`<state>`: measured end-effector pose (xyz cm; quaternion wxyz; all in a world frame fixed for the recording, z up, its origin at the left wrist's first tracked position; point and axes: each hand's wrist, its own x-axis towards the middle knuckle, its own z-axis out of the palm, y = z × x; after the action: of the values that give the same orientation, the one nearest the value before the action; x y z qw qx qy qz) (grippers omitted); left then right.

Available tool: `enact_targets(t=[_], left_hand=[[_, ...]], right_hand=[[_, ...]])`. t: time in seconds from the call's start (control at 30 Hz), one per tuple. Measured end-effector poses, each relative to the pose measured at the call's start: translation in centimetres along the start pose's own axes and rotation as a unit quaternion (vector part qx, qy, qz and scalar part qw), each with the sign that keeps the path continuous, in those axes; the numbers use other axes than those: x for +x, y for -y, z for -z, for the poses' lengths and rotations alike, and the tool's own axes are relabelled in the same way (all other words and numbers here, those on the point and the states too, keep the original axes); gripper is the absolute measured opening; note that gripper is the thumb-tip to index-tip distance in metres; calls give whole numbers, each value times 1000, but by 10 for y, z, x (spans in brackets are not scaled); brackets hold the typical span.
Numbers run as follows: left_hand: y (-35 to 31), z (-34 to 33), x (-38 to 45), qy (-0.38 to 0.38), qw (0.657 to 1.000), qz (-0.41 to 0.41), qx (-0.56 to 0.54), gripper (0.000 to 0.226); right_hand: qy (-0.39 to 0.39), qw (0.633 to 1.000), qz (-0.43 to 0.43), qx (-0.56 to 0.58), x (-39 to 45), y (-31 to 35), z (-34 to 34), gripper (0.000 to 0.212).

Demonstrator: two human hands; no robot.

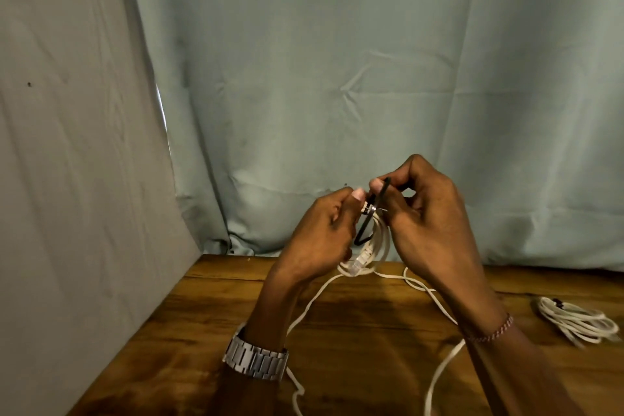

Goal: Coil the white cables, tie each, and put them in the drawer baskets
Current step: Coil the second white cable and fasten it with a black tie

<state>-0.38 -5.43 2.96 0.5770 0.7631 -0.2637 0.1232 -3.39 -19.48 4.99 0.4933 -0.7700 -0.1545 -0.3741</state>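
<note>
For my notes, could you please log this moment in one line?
left hand: holds coil | right hand: pinches black tie | tied bundle: on table

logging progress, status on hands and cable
Left hand grips white cable coil above table. Right hand pinches black tie at coil. One tied coil lies right. Loose cable trails; no drawer in view.

From my feed, the left hand and right hand cover most of the white cable bunch, so I can't count its loops or see how the black tie closes. The cable's loose runs leave the bottom edge. The second coil is too blurred to read its tie.
</note>
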Motion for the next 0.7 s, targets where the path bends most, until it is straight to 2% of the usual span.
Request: enact_targets(t=[0.13,0.3,0.53,0.7], left_hand=[[5,-2,2,1,1000,-7,13,15],[6,-3,4,-36,998,-16,56,17],[-1,-8,2,-66,996,-2,68,36],[1,-12,5,-81,996,3,45,41]], right_hand=[[3,999,-10,49,-3,2,-1,16],[23,997,-10,77,-5,6,-2,12],[108,992,-6,65,5,2,11,9],[91,994,-3,63,12,-3,19,2]])
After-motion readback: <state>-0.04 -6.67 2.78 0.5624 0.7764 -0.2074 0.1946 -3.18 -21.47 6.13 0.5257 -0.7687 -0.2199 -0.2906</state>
